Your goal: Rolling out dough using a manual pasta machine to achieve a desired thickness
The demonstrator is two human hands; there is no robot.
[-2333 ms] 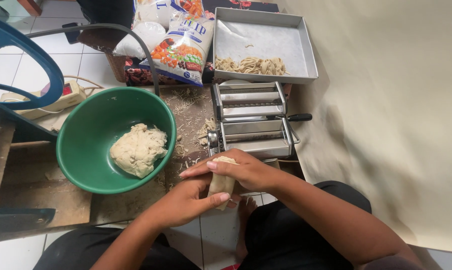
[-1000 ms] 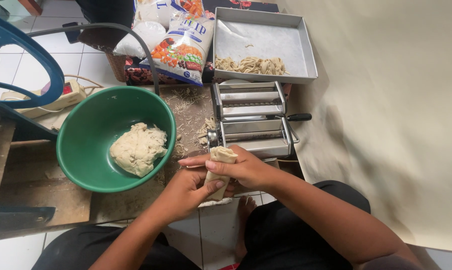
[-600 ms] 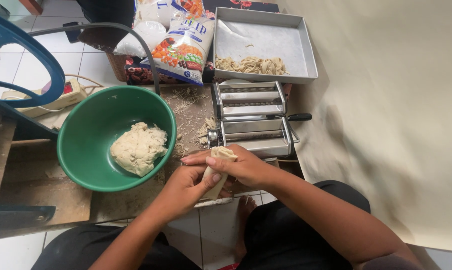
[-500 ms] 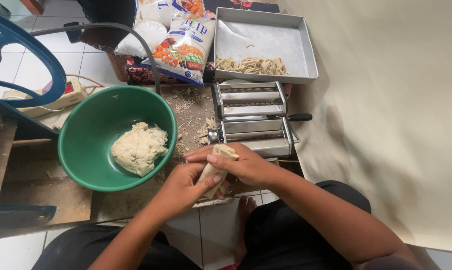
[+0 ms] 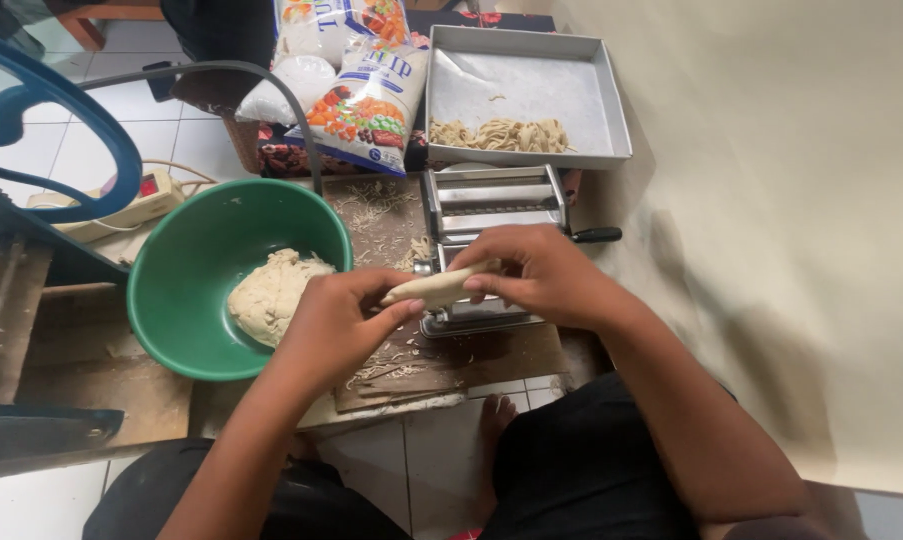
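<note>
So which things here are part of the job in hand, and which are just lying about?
In use:
left hand
right hand
dough strip
pasta machine
green bowl with a dough lump
metal tray of cut noodles

Lying about:
flour bags
power strip

White tiled floor (image 5: 31, 150), plain beige wall (image 5: 771, 200) — worn wooden board (image 5: 81, 350), soft indoor light

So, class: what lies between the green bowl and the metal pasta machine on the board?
In the head view, between the green bowl and the pasta machine lie loose noodle scraps on the board, and nearer, the left hand holding a dough piece.
</note>
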